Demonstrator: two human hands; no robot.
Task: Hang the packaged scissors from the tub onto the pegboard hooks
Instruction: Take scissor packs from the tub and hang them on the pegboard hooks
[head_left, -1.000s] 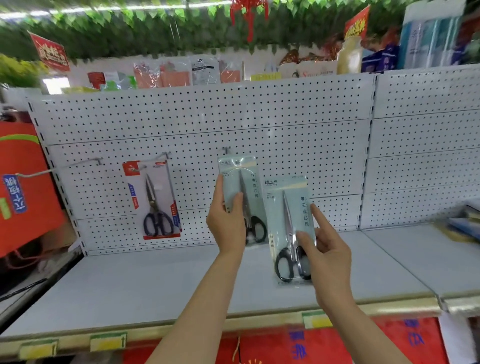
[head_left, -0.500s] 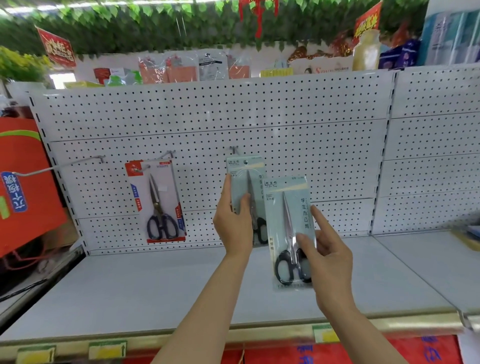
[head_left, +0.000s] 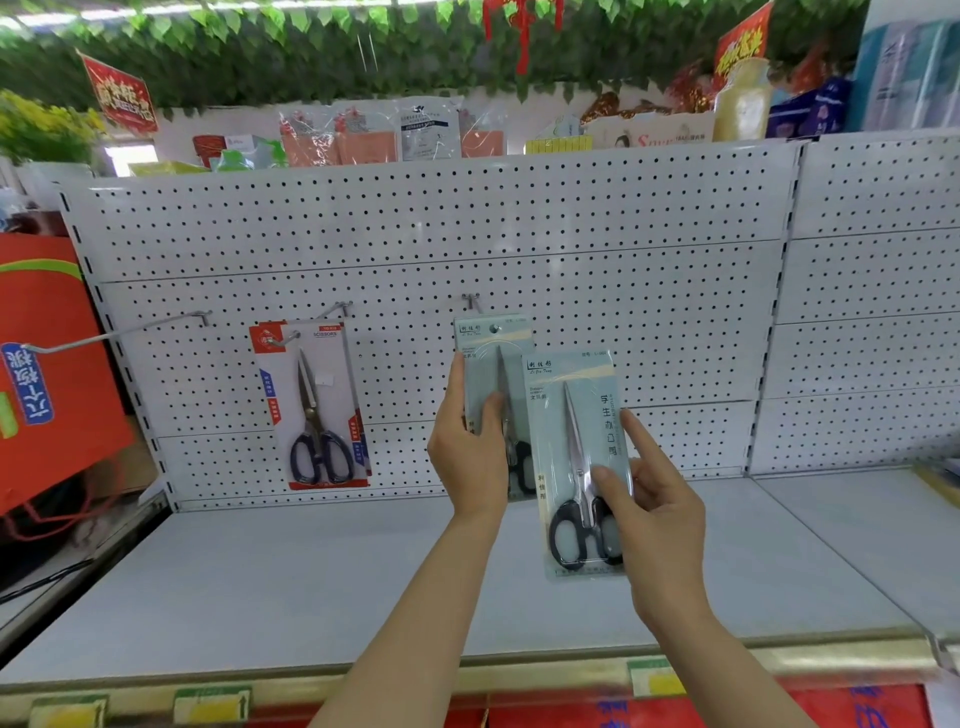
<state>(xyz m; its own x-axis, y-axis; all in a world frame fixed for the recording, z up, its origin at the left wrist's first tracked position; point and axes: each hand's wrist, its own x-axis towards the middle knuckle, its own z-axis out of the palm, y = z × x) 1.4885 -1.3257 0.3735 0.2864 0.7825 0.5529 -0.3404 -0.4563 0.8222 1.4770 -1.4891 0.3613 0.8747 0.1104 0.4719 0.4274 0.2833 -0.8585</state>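
Head view: left hand (head_left: 470, 457) grasps upright scissors pack (head_left: 493, 374), its hole just below the hook (head_left: 470, 300).
Right hand (head_left: 657, 512): grasps second pack (head_left: 576, 457), nearer the shelf (head_left: 311, 582) front edge.

Rear scissors pack (head_left: 491, 364) half hidden behind front pack (head_left: 576, 447); small print illegible.

Three packs of scissors are in view: one red-carded pack (head_left: 317, 405) hanging on the pegboard (head_left: 571, 249), and two pale blue-green packs, the rear pack (head_left: 488, 358) up at a hook and the front pack (head_left: 576, 441) held nearer the camera. Three wire hooks show on the board: a long bare hook (head_left: 119, 335), the hook carrying the red pack (head_left: 335, 310) and a short hook (head_left: 470, 300) above the rear pack. Two hands are present, a left hand (head_left: 467, 457) and a right hand (head_left: 660, 519), each with its grip on one pale pack
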